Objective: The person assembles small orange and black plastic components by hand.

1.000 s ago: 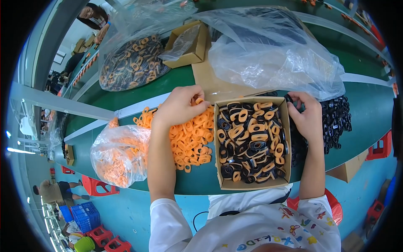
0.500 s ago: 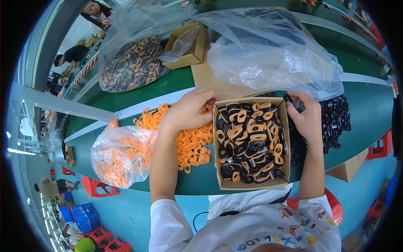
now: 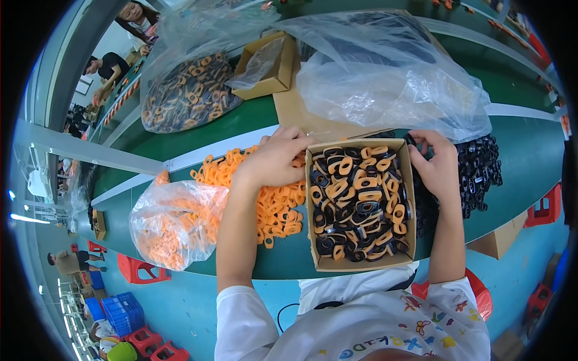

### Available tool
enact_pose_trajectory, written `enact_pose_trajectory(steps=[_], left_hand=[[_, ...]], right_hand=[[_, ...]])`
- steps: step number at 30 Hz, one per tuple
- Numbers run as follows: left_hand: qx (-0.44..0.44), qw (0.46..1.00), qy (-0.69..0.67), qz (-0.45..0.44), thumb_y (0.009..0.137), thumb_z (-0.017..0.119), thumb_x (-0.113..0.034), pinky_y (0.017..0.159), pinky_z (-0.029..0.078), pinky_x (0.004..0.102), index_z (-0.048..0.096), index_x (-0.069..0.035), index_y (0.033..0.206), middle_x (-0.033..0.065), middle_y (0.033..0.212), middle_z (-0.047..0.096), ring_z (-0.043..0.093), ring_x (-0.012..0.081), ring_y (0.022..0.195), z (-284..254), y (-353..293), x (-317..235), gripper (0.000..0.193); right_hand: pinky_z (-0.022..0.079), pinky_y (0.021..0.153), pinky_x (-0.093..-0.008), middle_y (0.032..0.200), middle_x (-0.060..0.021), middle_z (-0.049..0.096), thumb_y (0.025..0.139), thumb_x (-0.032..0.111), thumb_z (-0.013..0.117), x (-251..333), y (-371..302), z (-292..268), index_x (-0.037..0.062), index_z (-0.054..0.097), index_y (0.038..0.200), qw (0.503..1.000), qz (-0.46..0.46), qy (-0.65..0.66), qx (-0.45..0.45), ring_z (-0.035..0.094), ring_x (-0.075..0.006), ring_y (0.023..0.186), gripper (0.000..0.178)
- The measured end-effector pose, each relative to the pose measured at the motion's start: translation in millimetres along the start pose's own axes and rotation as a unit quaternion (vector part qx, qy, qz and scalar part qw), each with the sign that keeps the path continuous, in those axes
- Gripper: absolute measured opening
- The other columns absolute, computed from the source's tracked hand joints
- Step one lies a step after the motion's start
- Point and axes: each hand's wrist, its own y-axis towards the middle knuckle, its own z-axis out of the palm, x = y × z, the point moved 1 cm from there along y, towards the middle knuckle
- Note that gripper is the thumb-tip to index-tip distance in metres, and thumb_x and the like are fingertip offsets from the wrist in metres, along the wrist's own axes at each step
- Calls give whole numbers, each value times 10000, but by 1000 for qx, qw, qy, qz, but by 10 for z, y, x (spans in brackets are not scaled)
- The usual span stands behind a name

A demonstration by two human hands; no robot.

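Both hands sit at the far end of a cardboard box (image 3: 360,204) full of joined orange-and-black rings, w/ forearms coming up from the lower edge. Left hand (image 3: 274,159) lies palm-down on the loose orange rings (image 3: 265,198), fingers curled over the pile and touching the box's left far corner; can't tell if it grips a ring. Right hand (image 3: 438,165) is bent at the box's right far corner, fingers tucked over the black rings (image 3: 478,171); whatever they pinch is hidden. Box stands on the green worktop (image 3: 518,150) between the two piles, close to the person. Left of the orange pile, a clear bag of orange rings (image 3: 174,222). Beyond, a big crumpled clear bag (image 3: 385,72), a bag of mixed rings (image 3: 186,96) and a small carton (image 3: 268,63). Other people at the far left edge, small and bent by the lens.
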Motion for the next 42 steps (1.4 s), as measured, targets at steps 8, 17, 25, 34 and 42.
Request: enact_pose_trajectory(steps=[8,17,25,34,42], left_hand=[[17,999,-1,-28,732,695,-168,948,385,395,626,-176,1189,74,1101,530,492,285,1106,-31,-11,-72,462],[12,999,3,-34,663,733,-137,945,386,394,658,-174,1156,68,1091,523,494,279,1098,8,-2,-85,500],[3,1000,-9,5,679,708,-160,891,452,381,677,-111,1040,84,1013,597,539,314,1041,-31,8,16,365],[-35,997,-57,51,755,684,-177,815,466,394,686,-72,833,78,820,648,594,303,864,-231,-83,-24,130],[-69,996,-58,-4,795,687,-168,776,455,374,700,-48,765,89,742,655,601,283,753,-472,-223,-70,125]], right_hand=[[474,680,-301,798,-107,660,738,57,687,2,-3,-3,-24,684,983,1000,8,21,-2,563,-192,675,258],[481,681,-306,785,-109,666,734,82,701,2,-24,-3,-23,694,989,1000,12,20,-3,583,-192,669,276],[484,674,-299,802,-107,688,739,83,696,-30,0,-8,-34,689,992,1000,5,15,-8,586,-177,672,279],[469,660,-266,799,-104,690,770,80,677,-10,5,-43,-50,685,997,998,41,39,7,553,-132,668,262],[462,793,-250,976,-50,648,835,-14,676,29,-60,-74,-73,649,1091,971,25,239,-16,562,-113,850,263]])
